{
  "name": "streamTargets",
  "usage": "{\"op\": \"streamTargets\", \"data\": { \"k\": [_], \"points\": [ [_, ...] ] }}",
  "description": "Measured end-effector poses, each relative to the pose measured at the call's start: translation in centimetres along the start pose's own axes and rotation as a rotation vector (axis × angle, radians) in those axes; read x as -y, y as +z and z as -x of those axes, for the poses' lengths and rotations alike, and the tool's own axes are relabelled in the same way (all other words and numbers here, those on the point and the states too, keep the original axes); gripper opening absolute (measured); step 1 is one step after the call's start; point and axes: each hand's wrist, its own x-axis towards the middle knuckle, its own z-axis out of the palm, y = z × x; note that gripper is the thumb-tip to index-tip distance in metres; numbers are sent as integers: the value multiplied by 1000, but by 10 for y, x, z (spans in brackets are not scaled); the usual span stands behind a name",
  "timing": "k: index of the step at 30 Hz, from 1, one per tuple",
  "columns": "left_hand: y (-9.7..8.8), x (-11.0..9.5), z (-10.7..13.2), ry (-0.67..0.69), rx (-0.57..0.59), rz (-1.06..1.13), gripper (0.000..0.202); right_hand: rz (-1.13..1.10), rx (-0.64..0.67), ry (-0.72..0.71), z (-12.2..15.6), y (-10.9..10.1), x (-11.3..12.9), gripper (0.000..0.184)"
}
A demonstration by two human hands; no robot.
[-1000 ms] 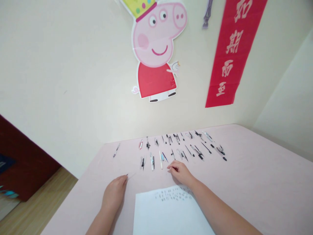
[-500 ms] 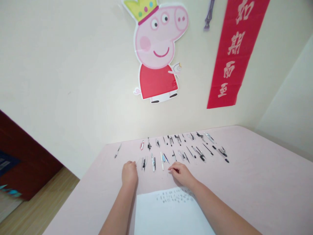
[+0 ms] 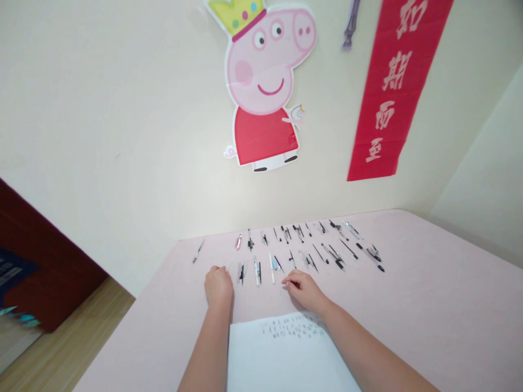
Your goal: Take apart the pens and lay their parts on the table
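Observation:
My left hand (image 3: pixel 218 285) rests on the table with its fingers curled closed. A faint clear sliver shows beside its fingertips, and what the fingers hold, if anything, is hidden. Just to its right lie black and clear pen parts (image 3: pixel 242 272). My right hand (image 3: pixel 303 288) lies further right, fingers bent and thumb against them; I cannot make out anything inside. Near it are a white pen (image 3: pixel 272 270) and a dark blue refill (image 3: pixel 279 263). Between the forearms is a white sheet of paper (image 3: pixel 281 365) with handwriting along its top.
Two rows of pens, caps and refills run across the pink table (image 3: pixel 429 316), several black ones (image 3: pixel 335 256) to the right. A single pen (image 3: pixel 198 252) lies at the far left. Behind stands a wall with a cartoon pig cutout (image 3: pixel 265 130) and a red banner (image 3: pixel 378 109).
My left hand has turned slightly, its knuckles and forearm shifting a little right. My right hand stays in nearly the same place. The whole view has shifted very slightly.

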Motion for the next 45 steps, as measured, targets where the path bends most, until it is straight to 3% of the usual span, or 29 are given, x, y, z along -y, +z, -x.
{"op": "streamTargets", "data": {
  "k": [45],
  "points": [
    [-1, 12, 7, -71, 85, 210, 45, -1, 7, 28, 0, -2, 3, 17]
  ]
}}
